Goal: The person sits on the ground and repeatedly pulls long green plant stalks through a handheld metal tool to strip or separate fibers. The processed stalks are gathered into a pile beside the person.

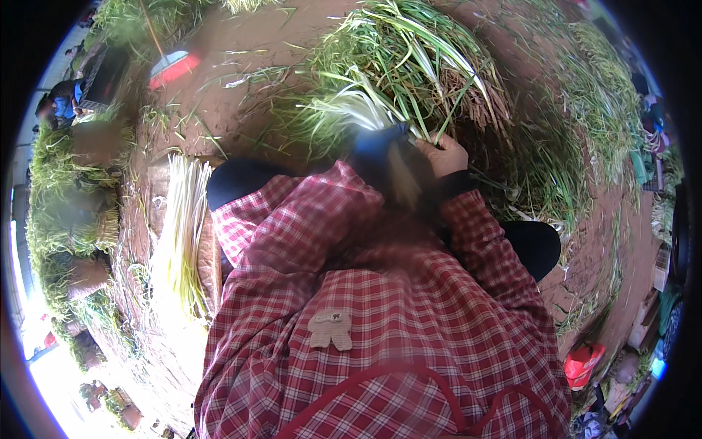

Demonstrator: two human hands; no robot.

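My left hand [378,144], in a blurred blue glove, is closed around a bunch of white-stemmed leafy vegetable stalks [359,110], their green leaves fanning out to the left. Close at its right, my bare right hand [445,158] pinches thin stems or leaves between thumb and fingers. Pale, blurred strands hang beneath the glove. Beyond both hands lies a large heap of unsorted green stalks [395,60] with brown roots at its right end. Left of my knee, a neat row of whitish-yellow stalks [186,236] rests on a brown sheet.
A red-edged broom or dustpan [174,70] stands on the earthen floor at upper left. Piles of greens [60,192] line the left side, and loose leaves [548,164] cover the right. A red object [583,365] lies at lower right. People [63,101] are at the far left edge.
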